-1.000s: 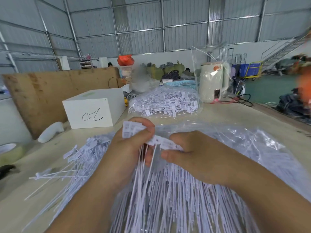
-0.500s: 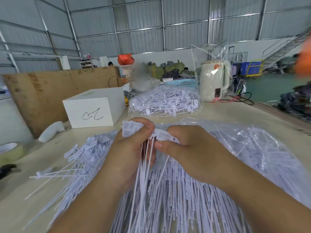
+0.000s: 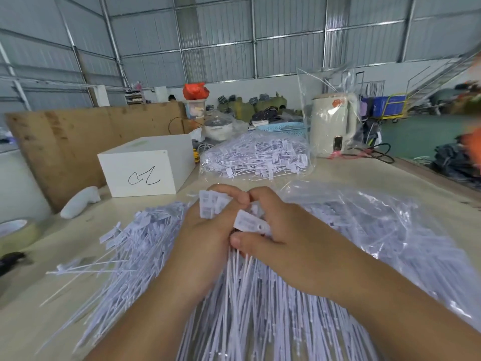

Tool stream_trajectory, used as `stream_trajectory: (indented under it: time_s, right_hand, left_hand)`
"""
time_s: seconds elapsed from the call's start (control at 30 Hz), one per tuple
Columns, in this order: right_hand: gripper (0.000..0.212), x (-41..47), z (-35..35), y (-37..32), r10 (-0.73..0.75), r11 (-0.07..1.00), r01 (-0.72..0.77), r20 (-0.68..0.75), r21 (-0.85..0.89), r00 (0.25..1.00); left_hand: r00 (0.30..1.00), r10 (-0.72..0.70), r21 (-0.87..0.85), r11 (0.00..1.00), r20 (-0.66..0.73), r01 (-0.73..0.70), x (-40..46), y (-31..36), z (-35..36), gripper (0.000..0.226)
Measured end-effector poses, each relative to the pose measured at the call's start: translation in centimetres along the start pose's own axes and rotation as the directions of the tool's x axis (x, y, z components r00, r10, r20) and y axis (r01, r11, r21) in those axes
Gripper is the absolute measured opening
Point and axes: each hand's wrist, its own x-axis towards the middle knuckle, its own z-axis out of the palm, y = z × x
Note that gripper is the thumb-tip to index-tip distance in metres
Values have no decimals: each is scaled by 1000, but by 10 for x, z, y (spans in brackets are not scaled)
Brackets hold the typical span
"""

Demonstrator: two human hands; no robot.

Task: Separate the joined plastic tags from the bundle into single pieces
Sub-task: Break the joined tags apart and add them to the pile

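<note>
- Step in hand: 2 bare hands meet over the heap; left hand (image 3: 208, 238) pinches a joined bundle of white plastic tags (image 3: 212, 207), right hand (image 3: 281, 246) pinches 1 white tag head (image 3: 250, 224) beside it.
- Next move, judged: twist or pull that head free.
- Count: loose white tags (image 3: 135, 246) left of the hands, uncountable; 2 clear bags of tags, 1 beyond (image 3: 255, 157), 1 right (image 3: 377, 230).

Corrugated grey metal walls (image 3: 213, 35) with steel framing; low white wall (image 3: 273, 86) beneath; green floor (image 3: 416, 134) at right; metal staircase (image 3: 442, 71) beyond; pale bench (image 3: 364, 175); plywood board (image 3: 78, 142) propped at left
</note>
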Motion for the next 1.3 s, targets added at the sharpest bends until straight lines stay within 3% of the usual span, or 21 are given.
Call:
stream_trajectory:
  time_s: [0.2,0.4,0.5,0.57,0.67,0.83,1.03,1.1,1.17,1.23,1.3]
  right_hand:
    - [49,-1,1,5,10,992,-5,37,-123,999]
    - [49,0,-2,3,8,1000,-8,7,-21,1000]
    - [30,-2,-12,1,72,997,-72,15,15,997]
    - [39,-1,-17,2,103,993,-101,29,-57,994]
    - [42,0,-18,5,133,988,-124,95,-94,987]
    - [37,-1,-18,3,108,993,-115,171,31,979]
    - [41,2,-5,-7,65,990,-58,-50,128,997]
    - [40,3,-3,-9,79,978,-30,-234,208,969]
    - [43,5,-11,-4,133,952,7,-437,305,890]
    - [44,4,-22,2,162,913,35,-442,406,882]
    - [30,2,-23,3,154,897,-19,-273,441,950]
  left_hand:
    - [996,-57,109,993,72,49,-3,-2,0,12]
    - [991,9,134,991,134,-27,-1,2,-4,4]
    - [998,41,67,997,36,-44,2,3,-6,7]
    - [999,38,75,996,-14,-37,3,2,-8,4]
    - [998,-6,163,987,67,-5,2,1,-10,9]
    - [992,-21,232,973,127,-9,3,8,-12,18]
    - [999,40,89,995,7,-41,1,12,-6,20]
    - [999,-10,-51,999,-38,8,1,13,-7,20]
    - [993,-86,-167,983,-77,72,2,14,-10,20]
    - [991,-98,-170,982,-87,82,4,14,-11,19]
    - [995,-71,-98,993,-73,64,3,12,-7,19]
